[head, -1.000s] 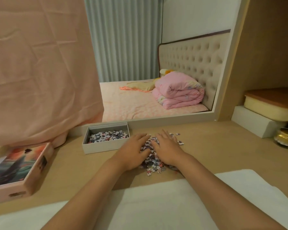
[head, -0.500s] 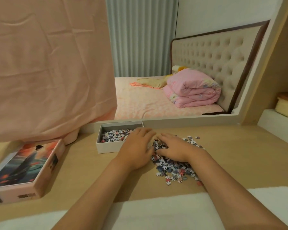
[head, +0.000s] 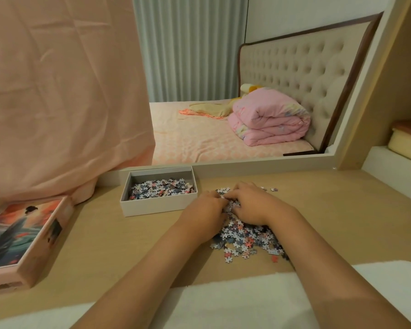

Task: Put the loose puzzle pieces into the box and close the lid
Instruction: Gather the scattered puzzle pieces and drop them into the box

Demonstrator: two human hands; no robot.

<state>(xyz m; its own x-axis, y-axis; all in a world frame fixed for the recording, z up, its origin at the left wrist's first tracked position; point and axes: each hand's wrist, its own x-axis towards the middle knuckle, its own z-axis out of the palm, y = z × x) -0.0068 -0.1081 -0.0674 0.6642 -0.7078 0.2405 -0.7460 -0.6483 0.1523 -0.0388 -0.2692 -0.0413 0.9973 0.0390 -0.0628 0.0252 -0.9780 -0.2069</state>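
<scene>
Both hands have drawn together since a moment ago: the left hand [head: 203, 211] and right hand [head: 255, 204] now meet over the far part of the heap of puzzle pieces [head: 244, 236], fingers [head: 235, 193] curled in and clutching a clump between them. Small white, grey-blue and pink pieces spread toward the desk's [head: 342, 210] near edge. More lie in the open white box [head: 152, 206] by the far edge; its pictured lid [head: 17, 236] lies at the left edge.

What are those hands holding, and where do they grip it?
The left hand and right hand curl round a clump at the far end of the loose puzzle pieces, not yet lifted.
</scene>
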